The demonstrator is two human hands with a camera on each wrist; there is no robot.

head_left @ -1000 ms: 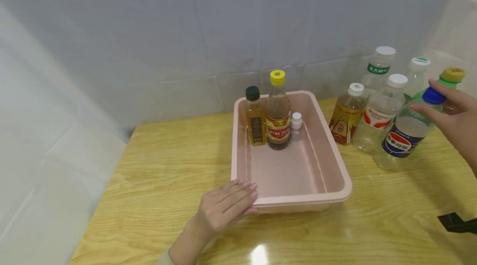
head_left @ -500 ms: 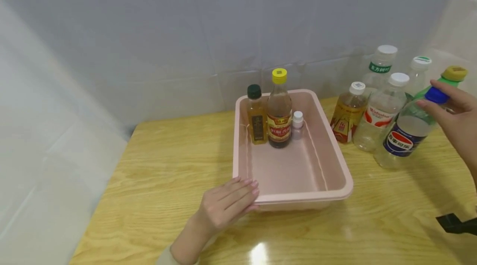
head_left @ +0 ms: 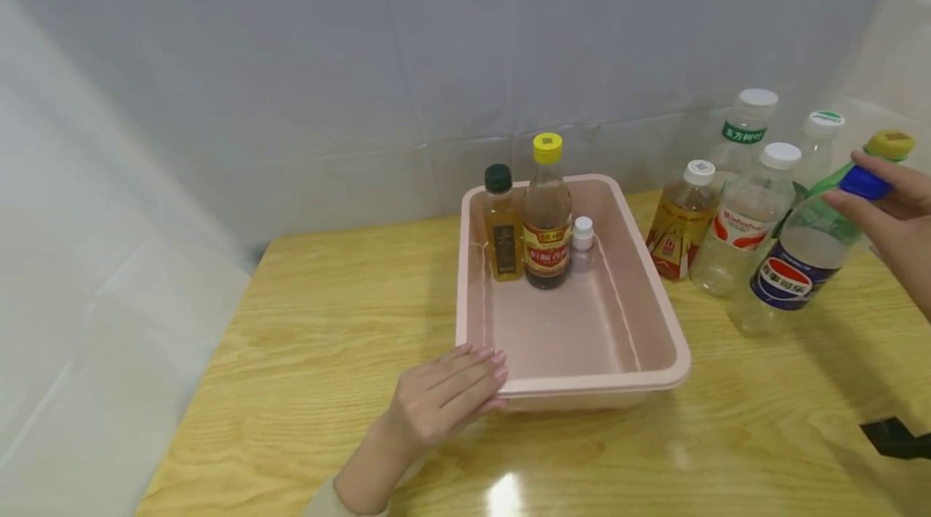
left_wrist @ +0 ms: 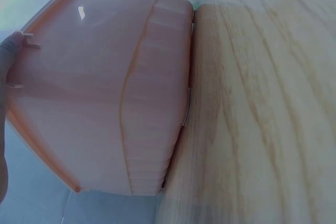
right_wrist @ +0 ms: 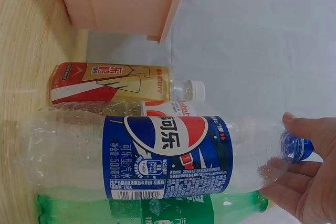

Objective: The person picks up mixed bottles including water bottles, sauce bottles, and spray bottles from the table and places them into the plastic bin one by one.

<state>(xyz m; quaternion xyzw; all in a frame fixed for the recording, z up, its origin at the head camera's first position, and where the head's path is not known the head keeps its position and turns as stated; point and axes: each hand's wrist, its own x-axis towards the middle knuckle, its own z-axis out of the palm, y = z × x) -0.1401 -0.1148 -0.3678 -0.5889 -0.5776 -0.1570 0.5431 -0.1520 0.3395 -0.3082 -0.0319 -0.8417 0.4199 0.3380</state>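
My left hand (head_left: pixel 444 400) lies over the near left corner of a pink plastic tub (head_left: pixel 676 371). Its fingers cross the rim while the thumb (left_wrist: pixel 11 45) sits against the outer side below. At the right, my right hand (head_left: pixel 898 206) holds an empty cola bottle (head_left: pixel 789 275) by the neck, just under its blue cap (right_wrist: pixel 296 148). This bottle has a blue label and leans to the right, its base close to the table. Inside the tub stand a vinegar bottle (head_left: pixel 547 242) with a yellow cap, a green-capped amber bottle (head_left: pixel 503 242) and a small white-capped bottle (head_left: pixel 582 246).
Several bottles crowd the tub's right side: a red-and-gold drink bottle (head_left: pixel 678 226), a clear water bottle (head_left: pixel 749 218), a tall clear bottle (head_left: pixel 743 133) and a green bottle (right_wrist: pixel 236 207). White sheeting (head_left: pixel 364 97) hangs behind the wooden table (head_left: pixel 334 315).
The cola bottle's neck has shifted slightly right with my right hand, so the bottle tilts a little more. My left hand stays on the tub's corner.
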